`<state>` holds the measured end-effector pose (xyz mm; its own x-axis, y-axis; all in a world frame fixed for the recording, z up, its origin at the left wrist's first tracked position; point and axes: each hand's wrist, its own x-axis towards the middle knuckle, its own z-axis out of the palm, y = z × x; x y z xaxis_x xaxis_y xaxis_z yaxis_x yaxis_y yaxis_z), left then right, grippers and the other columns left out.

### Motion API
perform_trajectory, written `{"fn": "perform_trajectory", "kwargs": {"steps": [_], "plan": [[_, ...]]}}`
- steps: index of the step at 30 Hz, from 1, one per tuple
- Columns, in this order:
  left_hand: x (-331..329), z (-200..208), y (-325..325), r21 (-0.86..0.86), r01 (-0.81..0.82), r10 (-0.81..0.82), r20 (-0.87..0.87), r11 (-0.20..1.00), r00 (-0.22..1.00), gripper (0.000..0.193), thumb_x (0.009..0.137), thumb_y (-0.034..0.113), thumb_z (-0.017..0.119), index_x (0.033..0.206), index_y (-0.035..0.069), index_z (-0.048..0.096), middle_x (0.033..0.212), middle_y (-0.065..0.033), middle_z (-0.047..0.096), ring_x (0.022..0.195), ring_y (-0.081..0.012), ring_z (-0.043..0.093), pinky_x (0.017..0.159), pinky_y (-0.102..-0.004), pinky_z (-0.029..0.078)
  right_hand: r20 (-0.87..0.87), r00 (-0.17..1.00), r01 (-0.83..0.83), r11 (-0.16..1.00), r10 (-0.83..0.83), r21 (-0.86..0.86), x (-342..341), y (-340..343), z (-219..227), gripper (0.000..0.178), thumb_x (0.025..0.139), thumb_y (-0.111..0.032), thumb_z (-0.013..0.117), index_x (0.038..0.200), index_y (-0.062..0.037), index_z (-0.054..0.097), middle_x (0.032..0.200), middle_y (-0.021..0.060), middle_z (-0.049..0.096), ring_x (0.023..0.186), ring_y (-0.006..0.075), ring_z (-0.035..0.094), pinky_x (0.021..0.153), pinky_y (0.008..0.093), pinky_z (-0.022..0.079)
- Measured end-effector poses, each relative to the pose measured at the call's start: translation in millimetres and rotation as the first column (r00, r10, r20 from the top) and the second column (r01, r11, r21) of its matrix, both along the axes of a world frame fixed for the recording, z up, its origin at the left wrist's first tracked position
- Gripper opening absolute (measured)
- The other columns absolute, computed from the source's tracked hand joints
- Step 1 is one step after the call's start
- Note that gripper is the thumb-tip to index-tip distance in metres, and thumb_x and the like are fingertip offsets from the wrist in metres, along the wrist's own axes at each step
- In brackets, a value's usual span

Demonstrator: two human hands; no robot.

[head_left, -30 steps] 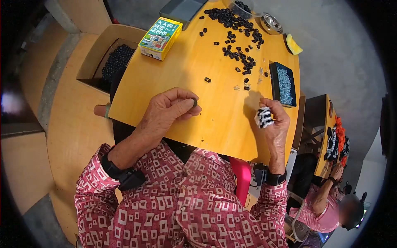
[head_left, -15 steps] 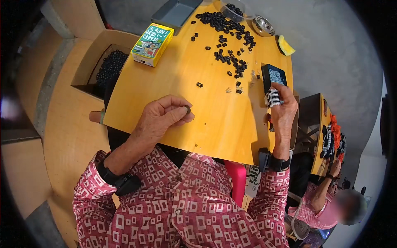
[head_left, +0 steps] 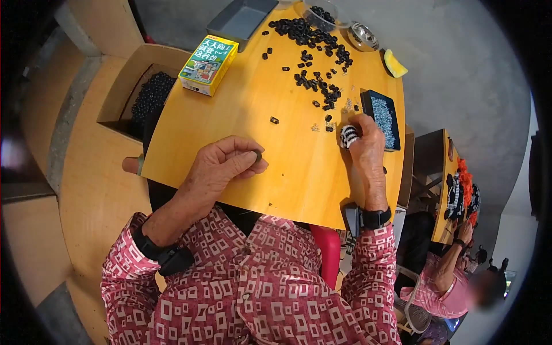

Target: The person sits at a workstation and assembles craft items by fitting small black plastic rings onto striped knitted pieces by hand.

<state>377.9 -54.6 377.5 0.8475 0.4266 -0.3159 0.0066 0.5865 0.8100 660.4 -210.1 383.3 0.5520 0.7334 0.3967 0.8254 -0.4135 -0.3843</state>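
My left hand is closed over the table's near side, thumb and fingers pinching a small dark round piece. My right hand hangs beside the black tray, which holds many tiny pale bluish pieces. A black-and-white striped finger cover sits at that hand's fingertips. Its fingers are drawn together, and whatever is between them is hidden. Ahead of my left hand lies a single black part.
Loose black parts trail back to a heap near a clear bowl. Around them are a metal bowl, a yellow wedge, a yellow-green box and a grey bin. A cardboard box stands left; a co-worker sits right.
My right hand has moved left from over the black tray, which now shows more fully. My left hand keeps its pinch on the dark piece, almost in place.
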Motion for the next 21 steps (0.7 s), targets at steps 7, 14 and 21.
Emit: {"fn": "perform_trajectory", "kwargs": {"steps": [7, 14, 21], "plan": [[1.1, 4.9, -13.0, -0.189, 0.113, -0.109, 0.036, 0.975, 0.993, 0.023, 0.097, 0.013, 0.06, 0.117, 0.001, 0.059, 0.107, -0.0102, 0.069, 0.099, -0.0169, 0.068, 0.086, -0.0234, 0.055, -0.595, 0.795, 0.032, 0.97, 0.121, 0.24, -89.2, -7.4, 37.5, 0.011, 0.083, 0.003, 0.062, 0.093, -0.0003, 0.063, 0.08, 0.0046, 0.062, 0.076, 0.0101, 0.058, 0.066, 0.0258, 0.048], [-0.5, 0.7, -20.5, -0.235, 0.167, -0.151, 0.084, 0.957, 0.985, 0.026, 0.096, 0.013, 0.062, 0.119, 0.001, 0.059, 0.108, -0.0118, 0.069, 0.101, -0.018, 0.068, 0.086, -0.0229, 0.056, -0.393, 0.84, -0.246, 0.908, 0.374, 0.34, -131.5, -11.8, 35.2, 0.023, 0.073, 0.006, 0.069, 0.095, -0.0004, 0.066, 0.084, 0.0064, 0.064, 0.076, 0.0143, 0.059, 0.071, 0.0253, 0.047], [-2.5, 7.1, -21.1, -0.321, 0.148, -0.127, 0.086, 0.935, 0.988, 0.027, 0.094, 0.015, 0.064, 0.119, 0.003, 0.061, 0.107, -0.009, 0.068, 0.1, -0.0164, 0.067, 0.087, -0.0236, 0.055, -0.51, 0.766, -0.201, 0.9, 0.391, 0.386, -148.4, -13.0, 25.3, 0.018, 0.078, 0.007, 0.07, 0.094, -0.0002, 0.065, 0.086, 0.0066, 0.066, 0.078, 0.0132, 0.061, 0.073, 0.0255, 0.048]]}}
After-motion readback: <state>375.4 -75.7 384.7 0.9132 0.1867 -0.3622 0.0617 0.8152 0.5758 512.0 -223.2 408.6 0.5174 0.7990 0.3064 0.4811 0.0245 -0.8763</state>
